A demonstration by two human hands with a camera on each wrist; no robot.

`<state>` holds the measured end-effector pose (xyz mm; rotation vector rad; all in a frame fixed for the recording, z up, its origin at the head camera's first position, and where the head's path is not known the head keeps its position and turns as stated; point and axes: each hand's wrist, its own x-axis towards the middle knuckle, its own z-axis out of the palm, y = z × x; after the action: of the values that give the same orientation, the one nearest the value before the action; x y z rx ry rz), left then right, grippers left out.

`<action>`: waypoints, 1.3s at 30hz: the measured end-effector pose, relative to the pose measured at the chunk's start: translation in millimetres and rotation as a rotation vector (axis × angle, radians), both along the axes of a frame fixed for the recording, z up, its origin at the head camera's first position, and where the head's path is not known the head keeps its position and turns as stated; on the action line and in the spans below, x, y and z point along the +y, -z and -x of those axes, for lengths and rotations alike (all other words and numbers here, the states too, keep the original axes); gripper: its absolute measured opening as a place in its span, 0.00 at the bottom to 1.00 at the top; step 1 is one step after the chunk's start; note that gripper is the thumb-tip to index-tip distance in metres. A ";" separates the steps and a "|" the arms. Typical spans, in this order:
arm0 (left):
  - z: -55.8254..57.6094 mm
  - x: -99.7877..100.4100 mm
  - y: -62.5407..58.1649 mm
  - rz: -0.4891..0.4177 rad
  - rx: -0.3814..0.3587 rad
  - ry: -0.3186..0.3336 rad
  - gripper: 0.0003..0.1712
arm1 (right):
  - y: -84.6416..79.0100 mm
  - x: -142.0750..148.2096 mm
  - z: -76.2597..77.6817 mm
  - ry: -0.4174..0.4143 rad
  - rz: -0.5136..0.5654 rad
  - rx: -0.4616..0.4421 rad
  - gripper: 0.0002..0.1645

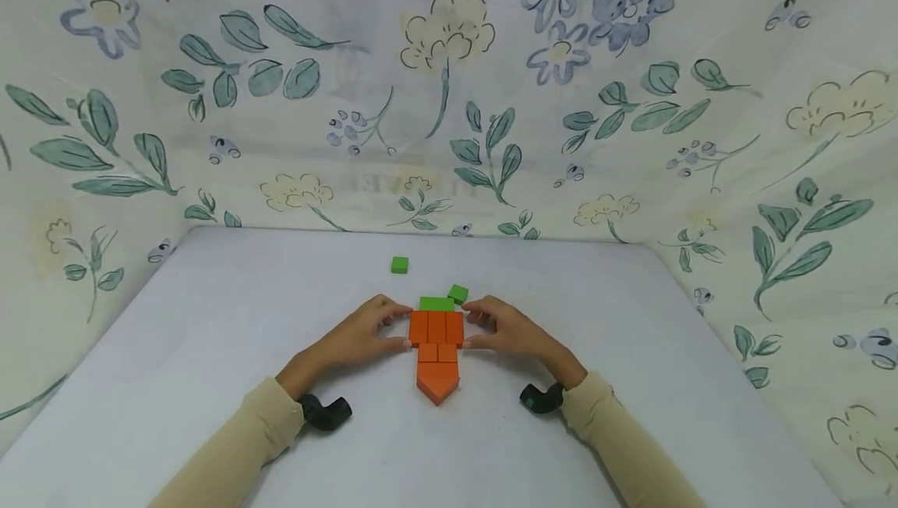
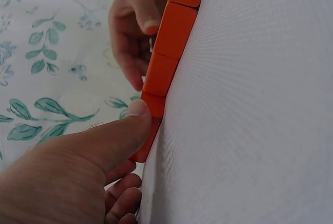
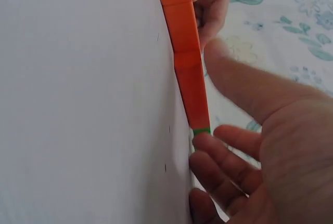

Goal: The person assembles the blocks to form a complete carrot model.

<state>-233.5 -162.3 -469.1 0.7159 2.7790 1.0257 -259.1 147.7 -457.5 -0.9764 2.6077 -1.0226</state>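
Orange blocks lie together on the white table: a row of three upright rectangles [image 1: 436,328], two small squares [image 1: 437,353] below, and a piece pointing toward me [image 1: 438,380]. A green rectangular block [image 1: 436,304] touches the row's far side. My left hand [image 1: 362,330] holds the row's left block by its ends, thumb on the orange side [image 2: 155,102] in the left wrist view. At the row's right side is my right hand [image 1: 514,327], fingers loosely bent; its thumb stands slightly off the orange edge [image 3: 187,63]. Beside its index fingertip lies a small green block [image 1: 458,294].
Another small green block [image 1: 399,265] lies farther back on the table [image 1: 281,274]. A floral cloth [image 1: 393,142] rises behind the table and along both sides. Black wrist devices [image 1: 327,412] sit at both sleeve cuffs.
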 end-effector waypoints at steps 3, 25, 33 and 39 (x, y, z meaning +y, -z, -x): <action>-0.3 0.1 -1.7 -0.003 -0.003 0.002 0.34 | 0.5 -1.6 0.2 -0.005 -0.012 0.031 0.35; 23.8 -6.7 -23.0 -0.040 -0.097 -0.030 0.23 | -2.4 5.2 -1.3 0.035 -0.035 -0.009 0.33; 76.4 -18.8 -46.7 -0.008 -0.066 -0.204 0.16 | 1.9 5.8 -4.4 0.052 -0.017 -0.008 0.32; 99.1 -27.6 -45.9 0.065 -0.040 -0.197 0.18 | 6.2 -1.1 -2.7 0.036 -0.008 -0.016 0.34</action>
<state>-332.6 -189.9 -423.2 0.4146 2.8775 0.9626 -256.4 146.6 -463.7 -0.9190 2.6236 -1.0230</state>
